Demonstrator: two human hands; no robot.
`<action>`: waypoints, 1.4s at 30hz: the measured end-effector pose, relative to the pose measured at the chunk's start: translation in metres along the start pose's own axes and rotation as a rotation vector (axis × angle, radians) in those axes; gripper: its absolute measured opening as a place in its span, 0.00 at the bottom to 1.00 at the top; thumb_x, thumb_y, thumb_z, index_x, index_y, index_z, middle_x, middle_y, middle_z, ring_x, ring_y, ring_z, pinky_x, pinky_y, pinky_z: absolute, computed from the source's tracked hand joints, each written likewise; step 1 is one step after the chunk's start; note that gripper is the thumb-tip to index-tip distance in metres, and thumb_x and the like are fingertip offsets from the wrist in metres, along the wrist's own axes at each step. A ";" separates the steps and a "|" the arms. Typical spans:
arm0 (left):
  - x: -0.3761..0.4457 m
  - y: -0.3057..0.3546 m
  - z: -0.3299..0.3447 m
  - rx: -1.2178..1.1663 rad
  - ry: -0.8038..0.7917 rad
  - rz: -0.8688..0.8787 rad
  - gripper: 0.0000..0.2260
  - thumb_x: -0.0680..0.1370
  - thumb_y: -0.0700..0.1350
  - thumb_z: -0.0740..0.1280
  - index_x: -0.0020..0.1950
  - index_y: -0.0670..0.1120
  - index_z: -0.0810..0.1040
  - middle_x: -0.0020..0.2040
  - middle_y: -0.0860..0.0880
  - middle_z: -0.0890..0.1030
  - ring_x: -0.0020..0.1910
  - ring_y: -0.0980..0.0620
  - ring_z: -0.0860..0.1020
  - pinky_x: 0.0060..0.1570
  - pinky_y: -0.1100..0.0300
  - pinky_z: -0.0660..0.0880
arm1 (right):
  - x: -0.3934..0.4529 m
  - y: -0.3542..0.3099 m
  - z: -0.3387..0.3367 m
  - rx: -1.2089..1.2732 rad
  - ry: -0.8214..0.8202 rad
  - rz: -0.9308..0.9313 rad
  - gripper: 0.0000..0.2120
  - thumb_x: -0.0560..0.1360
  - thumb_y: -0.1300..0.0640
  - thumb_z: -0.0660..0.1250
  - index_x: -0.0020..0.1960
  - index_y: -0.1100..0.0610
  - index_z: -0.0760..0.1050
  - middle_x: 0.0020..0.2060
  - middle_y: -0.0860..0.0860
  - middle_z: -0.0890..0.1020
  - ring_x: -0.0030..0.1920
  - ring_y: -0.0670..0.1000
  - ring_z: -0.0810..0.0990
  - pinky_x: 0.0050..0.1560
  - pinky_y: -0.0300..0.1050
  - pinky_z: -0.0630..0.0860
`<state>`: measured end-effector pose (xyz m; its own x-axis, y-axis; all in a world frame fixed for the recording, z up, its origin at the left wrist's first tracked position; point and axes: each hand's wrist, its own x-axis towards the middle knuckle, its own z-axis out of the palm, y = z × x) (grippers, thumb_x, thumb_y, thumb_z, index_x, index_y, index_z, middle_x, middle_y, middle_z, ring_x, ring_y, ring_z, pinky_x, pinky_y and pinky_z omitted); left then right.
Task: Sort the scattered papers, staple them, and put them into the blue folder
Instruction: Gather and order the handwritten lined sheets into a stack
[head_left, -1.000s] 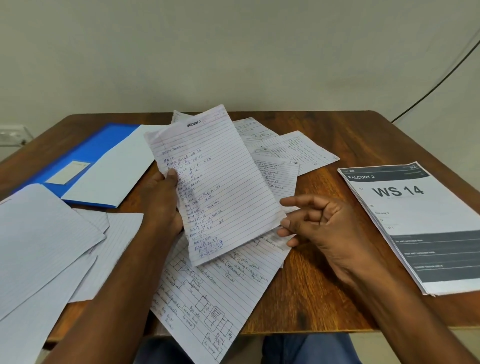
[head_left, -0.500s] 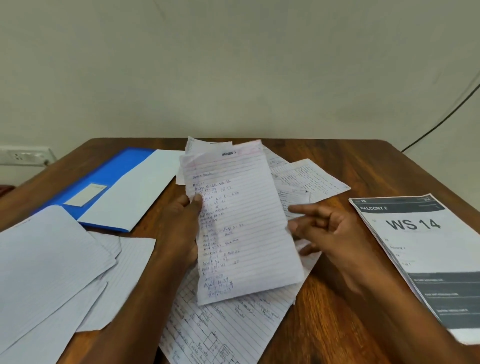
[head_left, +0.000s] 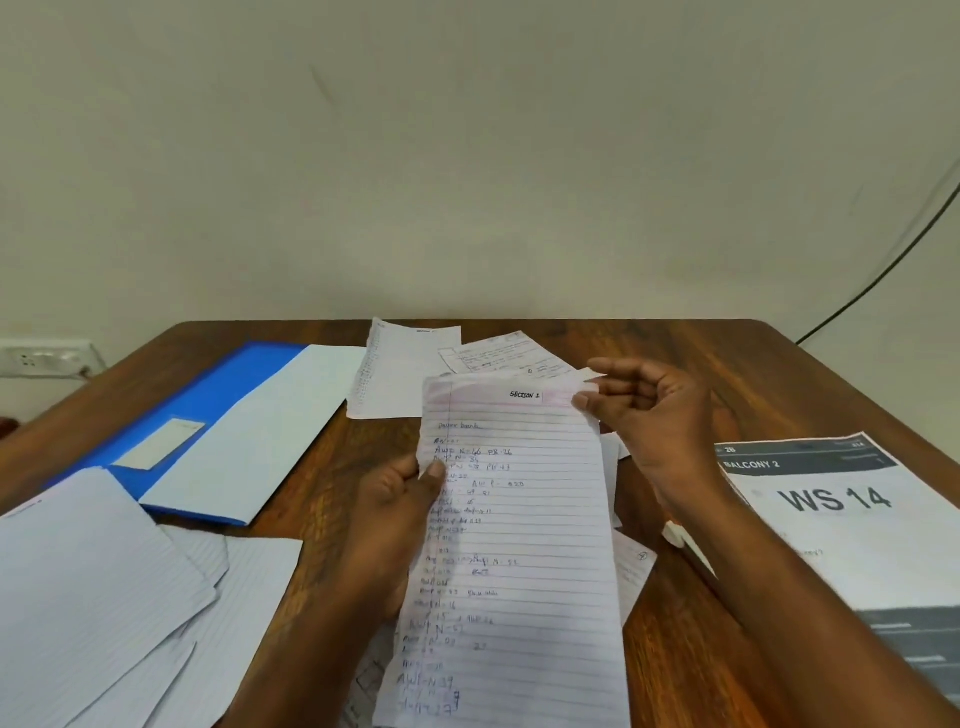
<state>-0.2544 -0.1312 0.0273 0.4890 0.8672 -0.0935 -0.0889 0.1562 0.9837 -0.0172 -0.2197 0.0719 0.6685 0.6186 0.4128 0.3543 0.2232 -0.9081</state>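
Head view. Item: white lined sheet with handwriting, headed "SECTION 1" (head_left: 519, 545), held upright over the brown wooden table (head_left: 675, 343). Left hand (head_left: 400, 499) grips its left edge, thumb on the written face. Right hand (head_left: 644, 410) pinches the top right corner between thumb and fingertips. Flat blue plastic folder (head_left: 208, 395) lies far left, well apart from both hands, a plain white sheet (head_left: 260, 441) overlapping its right part. Blank lined sheets, fanned (head_left: 104, 597), lie at the near left edge, running off the frame. Written loose pages (head_left: 405, 369) lie beyond the held sheet, near the table's far edge. Printed booklet marked "WS 14" (head_left: 841, 519) lies right, under the right forearm. Bare wood shows between folder and held sheet, and at the far right corner.
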 end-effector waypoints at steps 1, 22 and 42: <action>0.000 0.000 0.000 0.001 0.004 0.005 0.11 0.86 0.41 0.63 0.64 0.41 0.82 0.57 0.43 0.88 0.55 0.42 0.87 0.61 0.41 0.81 | -0.001 0.003 -0.001 -0.015 0.000 -0.026 0.17 0.68 0.65 0.82 0.54 0.56 0.86 0.45 0.50 0.88 0.44 0.49 0.88 0.43 0.44 0.86; 0.003 -0.008 0.002 -0.067 -0.008 -0.018 0.11 0.86 0.40 0.63 0.64 0.40 0.82 0.58 0.40 0.87 0.56 0.39 0.86 0.61 0.40 0.80 | -0.001 0.023 -0.011 -0.017 -0.065 -0.056 0.11 0.78 0.62 0.73 0.55 0.48 0.85 0.47 0.42 0.88 0.47 0.47 0.87 0.45 0.42 0.85; 0.003 -0.009 0.004 -0.010 -0.060 0.018 0.11 0.86 0.38 0.62 0.65 0.42 0.81 0.57 0.45 0.88 0.56 0.46 0.87 0.52 0.53 0.84 | -0.002 0.022 -0.007 -0.151 -0.241 -0.011 0.22 0.66 0.48 0.79 0.60 0.48 0.85 0.58 0.42 0.86 0.55 0.44 0.86 0.54 0.51 0.85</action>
<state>-0.2486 -0.1321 0.0185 0.5388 0.8399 -0.0662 -0.1068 0.1460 0.9835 -0.0064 -0.2215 0.0519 0.4957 0.7822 0.3775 0.4660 0.1273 -0.8756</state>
